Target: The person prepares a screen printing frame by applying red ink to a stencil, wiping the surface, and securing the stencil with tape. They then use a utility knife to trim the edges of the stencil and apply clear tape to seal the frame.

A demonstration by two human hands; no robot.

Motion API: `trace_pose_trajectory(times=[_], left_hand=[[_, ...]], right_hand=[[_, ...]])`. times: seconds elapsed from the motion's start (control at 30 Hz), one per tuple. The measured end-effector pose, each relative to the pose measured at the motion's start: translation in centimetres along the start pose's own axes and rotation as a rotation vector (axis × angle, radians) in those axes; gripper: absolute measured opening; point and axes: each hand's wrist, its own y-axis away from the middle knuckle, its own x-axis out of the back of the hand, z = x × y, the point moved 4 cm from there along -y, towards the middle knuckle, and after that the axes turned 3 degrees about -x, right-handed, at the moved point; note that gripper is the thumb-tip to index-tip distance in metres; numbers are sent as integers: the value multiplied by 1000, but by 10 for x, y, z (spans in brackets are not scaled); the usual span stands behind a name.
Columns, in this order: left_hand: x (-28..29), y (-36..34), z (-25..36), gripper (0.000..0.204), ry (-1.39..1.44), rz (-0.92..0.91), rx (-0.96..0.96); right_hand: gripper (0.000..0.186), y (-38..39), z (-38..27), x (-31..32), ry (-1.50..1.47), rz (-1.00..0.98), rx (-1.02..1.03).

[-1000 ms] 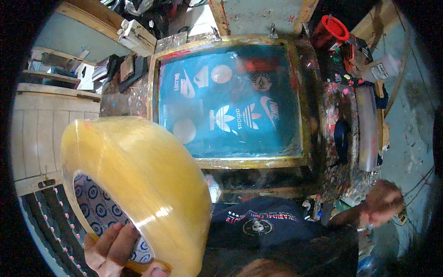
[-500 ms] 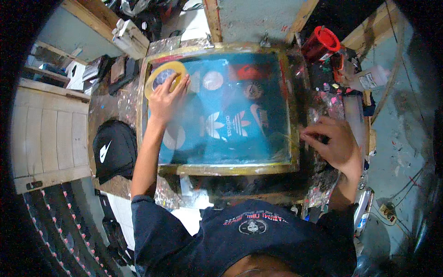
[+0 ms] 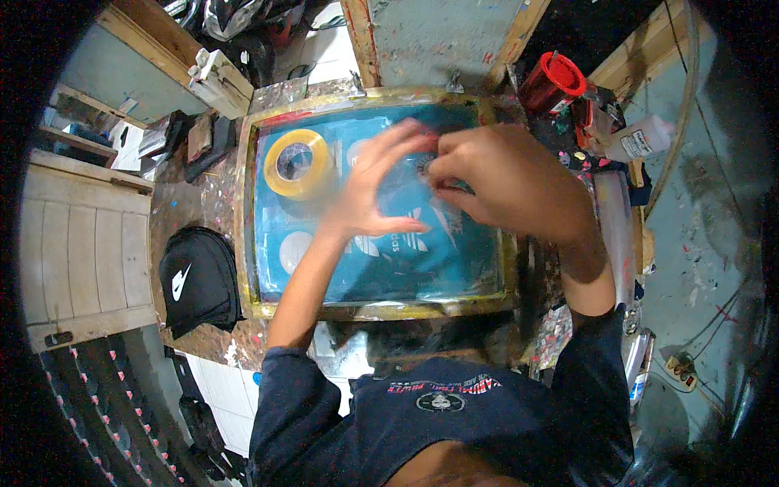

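Note:
A screen-printing frame [image 3: 381, 312] with teal mesh and pale printed shapes lies in front of me. On its far left part rests a roll of yellowish tape [image 3: 274, 172], with no hand on it. My left hand [image 3: 363, 183] hovers over the middle of the mesh, its fingers spread and thumb stretched out to the right. Just right of it, my right hand [image 3: 507, 174] is closed in a pinch, fingertips turned toward the left hand. Whatever those fingertips hold is too small or blurred to make out.
A red can [image 3: 553, 84] stands beyond the frame's far right corner, near a pale bottle [image 3: 645, 136]. Black fabric pieces [image 3: 199, 276] lie at the left. Metal clamps [image 3: 454, 81] grip the frame's far edge. A power strip [image 3: 680, 372] is at lower right.
My left hand has let go of the tape roll and moved right, over the mesh. My right hand has come in from beyond the frame's right edge to meet it.

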Motion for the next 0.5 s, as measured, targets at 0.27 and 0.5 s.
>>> trace_pose_trajectory(times=[0.27, 0.5], left_hand=[[-24, 19, -56, 17, 438, -386, 459], [-28, 51, -94, 15, 428, -219, 768]], right_hand=[[22, 33, 103, -43, -505, 124, -400], [23, 61, 162, -128, -790, 42, -561]])
